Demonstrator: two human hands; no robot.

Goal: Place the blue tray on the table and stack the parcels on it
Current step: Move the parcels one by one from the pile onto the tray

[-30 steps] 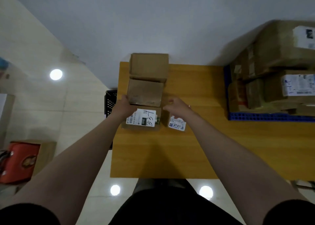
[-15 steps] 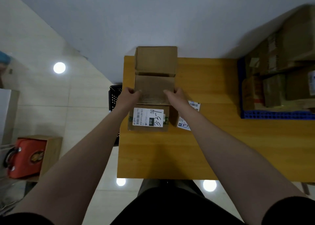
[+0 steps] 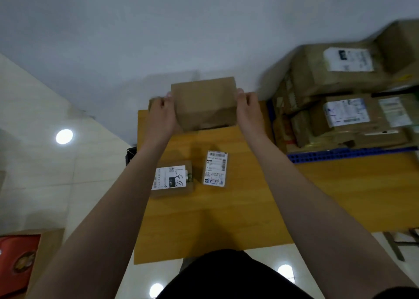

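The box (image 3: 204,103) has lifted off the labelled parcel (image 3: 172,180); the left hand (image 3: 162,115) and right hand (image 3: 249,110) clasp its sides at upper centre. The wooden counter (image 3: 226,219) meets a grey wall (image 3: 158,26) above pale floor (image 3: 45,162). At right the loaded blue tray (image 3: 340,154) is blurred and cut off by the frame edge.
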